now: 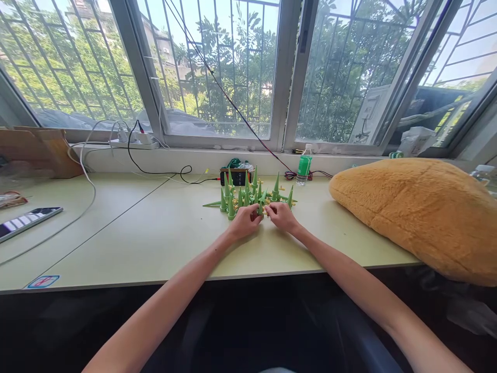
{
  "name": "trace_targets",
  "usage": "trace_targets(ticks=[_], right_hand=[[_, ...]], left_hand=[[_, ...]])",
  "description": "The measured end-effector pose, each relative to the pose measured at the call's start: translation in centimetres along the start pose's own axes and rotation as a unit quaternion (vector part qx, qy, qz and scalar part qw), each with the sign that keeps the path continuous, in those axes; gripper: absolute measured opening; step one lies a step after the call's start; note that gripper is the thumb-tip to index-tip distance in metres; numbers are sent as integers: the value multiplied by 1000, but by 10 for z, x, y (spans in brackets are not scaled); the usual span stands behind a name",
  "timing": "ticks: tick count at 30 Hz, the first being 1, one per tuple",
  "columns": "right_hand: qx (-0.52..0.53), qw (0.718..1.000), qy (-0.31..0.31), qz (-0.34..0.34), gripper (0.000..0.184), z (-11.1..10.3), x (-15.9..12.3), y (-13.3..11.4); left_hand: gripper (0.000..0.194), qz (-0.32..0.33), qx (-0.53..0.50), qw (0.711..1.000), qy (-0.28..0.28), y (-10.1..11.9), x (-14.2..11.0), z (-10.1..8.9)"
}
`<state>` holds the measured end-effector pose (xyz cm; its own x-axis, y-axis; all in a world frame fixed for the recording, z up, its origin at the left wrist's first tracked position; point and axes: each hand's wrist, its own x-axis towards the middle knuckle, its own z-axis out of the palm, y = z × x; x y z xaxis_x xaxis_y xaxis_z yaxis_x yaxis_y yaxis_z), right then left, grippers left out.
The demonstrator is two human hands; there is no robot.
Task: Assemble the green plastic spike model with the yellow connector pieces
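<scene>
Several green pointed cones (231, 207) stand in a cluster on the table, with a few lying on their sides. Small yellow pieces (261, 188) are scattered among them. At the cluster's near edge, my left hand (246, 221) is closed around one green cone (260, 208), which points upward. Just to its right, my right hand (282, 216) is in a pinch, with a bit of yellow showing at its fingertips. That small piece is partly hidden, and I cannot tell whether it touches the cone.
Behind the cones, a phone (236, 178) with a lit display leans upright, a cable plugged into it. A green-labelled bottle (304, 165) stands at the back. A large brown plush cushion (419, 207) covers the right side. Another phone (29, 221) and a white cable (91, 199) lie left.
</scene>
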<state>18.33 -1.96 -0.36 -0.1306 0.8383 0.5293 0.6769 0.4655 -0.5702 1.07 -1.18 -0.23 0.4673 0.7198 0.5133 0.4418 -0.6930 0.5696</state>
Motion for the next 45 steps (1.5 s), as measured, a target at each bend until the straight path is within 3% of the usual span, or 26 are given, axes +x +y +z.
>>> trace_targets(ticks=[3, 8, 13, 25, 33, 45], right_hand=[[14, 1000, 5, 3, 37, -1, -1, -2], [88, 996, -21, 5, 18, -4, -2, -5], [114, 992, -55, -17, 22, -6, -3, -3], [138, 987, -77, -8, 15, -6, -2, -2], [13, 997, -48, -61, 33, -2, 0, 1], [24, 998, -55, -29, 51, 1, 1, 3]], left_hand=[[17, -24, -15, 1000, -8, -3, 2, 2], [23, -65, -47, 997, 6, -6, 5, 2], [26, -85, -103, 990, 44, -7, 6, 1], [22, -59, -64, 996, 24, -7, 4, 0], [21, -41, -36, 998, 37, -2, 1, -1], [20, -41, -35, 998, 37, 1, 2, 0]])
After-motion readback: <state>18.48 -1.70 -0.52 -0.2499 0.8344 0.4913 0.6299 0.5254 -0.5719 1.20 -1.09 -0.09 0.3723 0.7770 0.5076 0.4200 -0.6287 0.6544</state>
